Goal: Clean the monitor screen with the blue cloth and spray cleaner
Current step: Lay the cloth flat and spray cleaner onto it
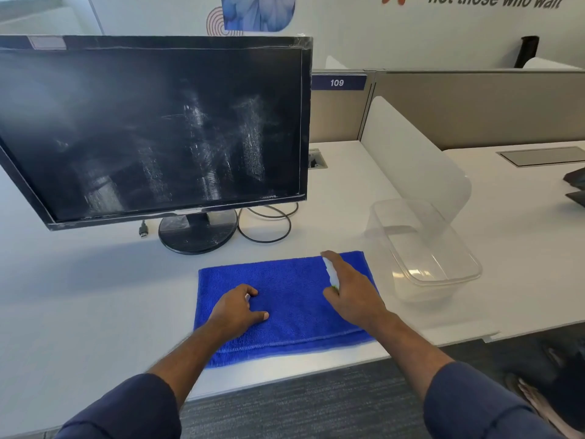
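Two bare forearms are seen; dark navy long sleeves, left sleeve (126, 410) and right sleeve (481, 403), are pushed up toward the elbows, cuffs bunched; left hand (235, 312) and right hand (351, 289) are ungloved, no rings seen

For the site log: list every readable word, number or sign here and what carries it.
"109": white digits on the purple plate atop the grey cubicle partition.
"not those who wait": dark lettering on the white wall, upper edge cropped.
Pale sticker on the black monitor's bezel: too blurred to read.
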Tool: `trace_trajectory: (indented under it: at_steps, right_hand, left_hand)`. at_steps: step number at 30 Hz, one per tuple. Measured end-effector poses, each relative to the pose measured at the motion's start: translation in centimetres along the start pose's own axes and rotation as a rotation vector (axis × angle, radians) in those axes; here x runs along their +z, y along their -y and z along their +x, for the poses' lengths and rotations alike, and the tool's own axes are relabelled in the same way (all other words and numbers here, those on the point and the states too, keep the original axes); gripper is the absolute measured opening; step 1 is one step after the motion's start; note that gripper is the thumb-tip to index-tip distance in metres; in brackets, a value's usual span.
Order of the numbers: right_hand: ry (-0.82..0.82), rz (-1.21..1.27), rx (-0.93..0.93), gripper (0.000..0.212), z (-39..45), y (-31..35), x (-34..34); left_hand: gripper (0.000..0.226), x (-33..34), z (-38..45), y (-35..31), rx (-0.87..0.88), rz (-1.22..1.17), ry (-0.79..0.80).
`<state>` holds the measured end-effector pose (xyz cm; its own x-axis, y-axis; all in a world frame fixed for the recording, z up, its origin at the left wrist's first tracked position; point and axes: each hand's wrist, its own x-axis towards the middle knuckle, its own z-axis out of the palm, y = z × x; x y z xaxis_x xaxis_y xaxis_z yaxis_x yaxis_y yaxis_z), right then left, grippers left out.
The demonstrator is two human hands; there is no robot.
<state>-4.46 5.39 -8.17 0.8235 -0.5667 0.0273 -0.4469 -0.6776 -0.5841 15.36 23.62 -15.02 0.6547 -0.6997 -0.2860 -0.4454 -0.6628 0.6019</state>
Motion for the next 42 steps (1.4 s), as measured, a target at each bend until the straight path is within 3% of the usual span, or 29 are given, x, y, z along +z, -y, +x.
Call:
trace_trajectory:
  at_steps: [7, 12, 19, 24, 30, 33, 36, 42]
  right_hand:
    - [-0.003, -0.105, 0.055, 0.050, 1.7, -0.4, -0.5]
    - [-0.123, -0.076, 0.155, 0.062, 1.5, -2.1, -1.3]
    - [-0.140, -0.105, 0.234, 0.051, 0.3, -4.4, -2.2]
    - [-0.171, 0.031, 0.209, 0.066, -1.2, -3.9, -1.2]
    - [-0.055, 0.021, 0.106, 0.057, -2.8, -1.9, 1.3]
    - [-0.055, 0.053, 0.109, 0.060, -2.9, -1.9, 1.8]
    - [-0.080, 0.134, 0.113, 0.068, -2.3, -2.2, 1.6]
    - [-0.173, 0.283, 0.059, 0.067, -0.6, -2.4, 0.2]
  left_hand:
    - [0.058, 0.0, -0.2, -0.1, 0.002, -0.011, -0.002]
    - [0.058, 0.0, -0.2, -0.1, 0.003, -0.011, -0.005]
    - [0.056, 0.2, -0.1, 0.0, -0.003, -0.002, -0.006]
    - [0.057, 0.2, -0.1, 0.2, -0.002, -0.008, -0.007]
    - [0.054, 0.1, -0.2, 0.1, -0.002, -0.022, -0.008]
    - [0.040, -0.1, -0.5, -0.3, -0.006, -0.020, -0.011]
    - [0.020, -0.2, -0.9, -1.2, -0.037, -0.110, -0.087]
    - [0.029, -1.2, -1.3, -3.9, -0.074, -0.442, -0.157]
